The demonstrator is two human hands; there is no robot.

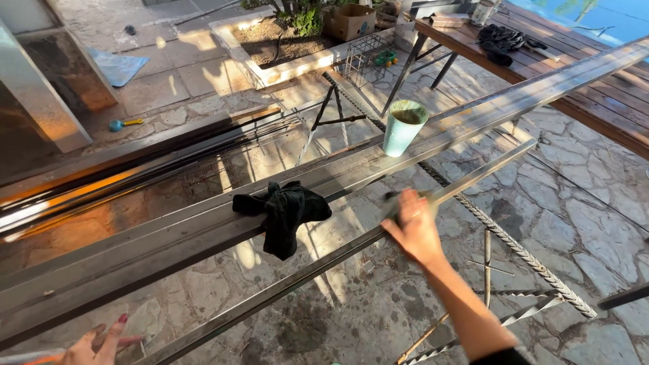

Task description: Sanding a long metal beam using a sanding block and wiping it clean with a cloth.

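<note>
Spanning the view from lower left to upper right, a wide steel beam [169,236] lies on metal trestles [324,118] above a stone-paved floor [581,203]. Just in front of it runs a narrower steel bar [291,284], parallel to the beam. A wooden table [608,88] stands at the upper right. A dark green rag [284,213] lies draped over the near edge of the beam, with a pale green plastic cup [403,126] standing upright on the beam further right. The right hand [414,226] rests on the narrow bar, its fingers curled around a dark, motion-blurred item pressed against the metal; what that item is cannot be told. The left hand [101,345] hovers at the lower left edge, fingers spread and holding nothing.
</note>
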